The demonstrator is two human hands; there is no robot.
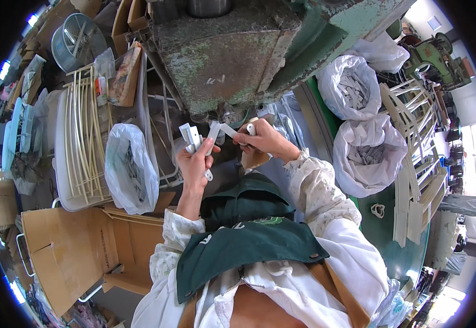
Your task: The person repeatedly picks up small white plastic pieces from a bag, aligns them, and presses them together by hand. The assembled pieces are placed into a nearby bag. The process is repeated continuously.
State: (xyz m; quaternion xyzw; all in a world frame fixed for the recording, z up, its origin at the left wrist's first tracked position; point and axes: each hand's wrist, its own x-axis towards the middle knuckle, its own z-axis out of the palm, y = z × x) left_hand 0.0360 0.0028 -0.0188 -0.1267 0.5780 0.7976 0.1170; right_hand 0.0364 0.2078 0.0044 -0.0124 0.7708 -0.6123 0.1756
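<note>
My left hand (195, 164) is closed around a small bunch of white flat pieces (192, 136), several of them sticking up past the fingers and a rounded end showing below. One more white strip (214, 130) rises from between its thumb and fingers. In a pinch, my right hand (264, 141) holds a short white strip (228, 130), its tip close to the left hand's strip; I cannot tell whether they touch. Another white rounded end (251, 129) shows at the right fingers. Both hands are just below the worn green machine (221, 71).
A white bag of grey pieces (118, 191) stands left, beside a tub (74, 203) with long cream strips. On the right, two more bags (331, 87) (369, 186) hold similar pieces on a green table (383, 240). An open cardboard box (63, 235) is lower left.
</note>
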